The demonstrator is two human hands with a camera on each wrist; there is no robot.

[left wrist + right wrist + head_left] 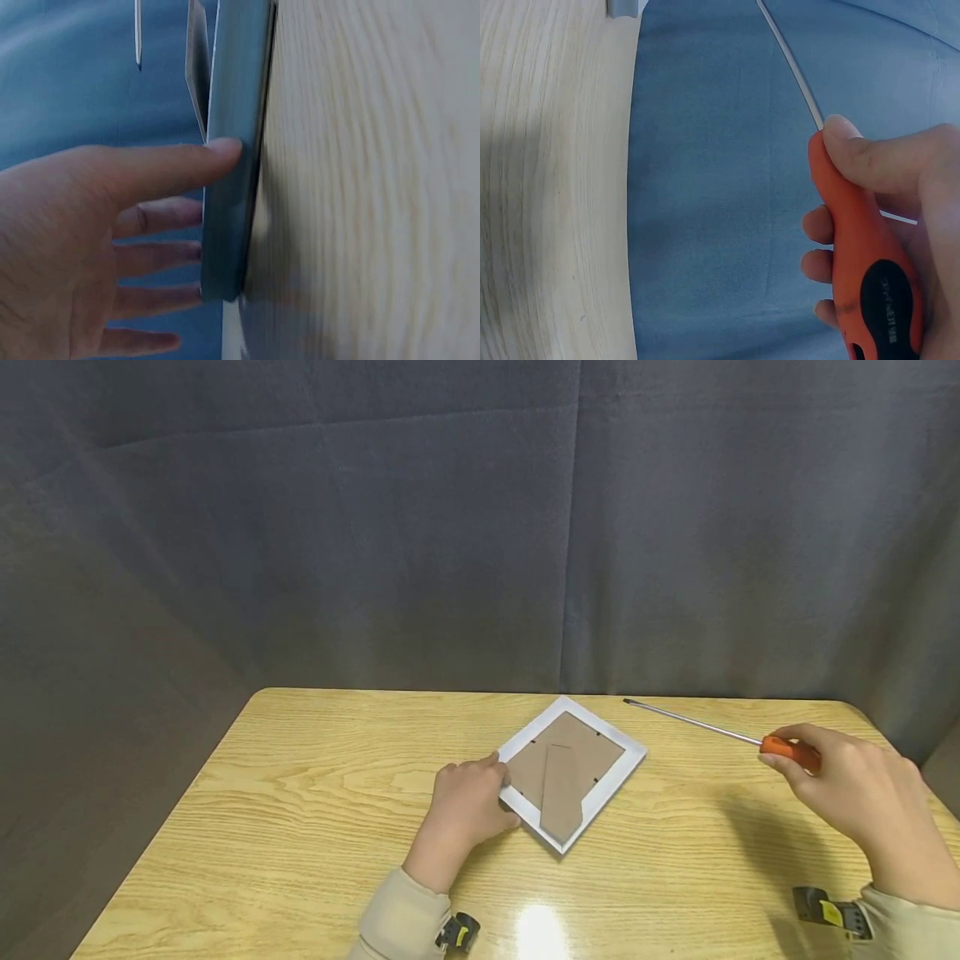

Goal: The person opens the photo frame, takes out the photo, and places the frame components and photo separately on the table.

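A white picture frame (622, 770) lies on the table, its back facing up. Its brown backing board (528, 764) has a stand leg (561, 793) and small dark tabs along the edges. My left hand (468, 797) holds the frame's left corner. In the left wrist view, the thumb (223, 147) presses the frame's outer side (236, 90), with the other fingers stretched out beyond it. On the right, my right hand (862, 785) grips a flathead screwdriver (859, 232) by its orange and black handle. The metal shaft points left, above the table and apart from the frame.
The wooden table (300, 810) has a light grain and rounded far corners. A dark grey curtain (420, 543) hangs behind it. Straps with small black devices sit at the left wrist (459, 932) and the right wrist (828, 912).
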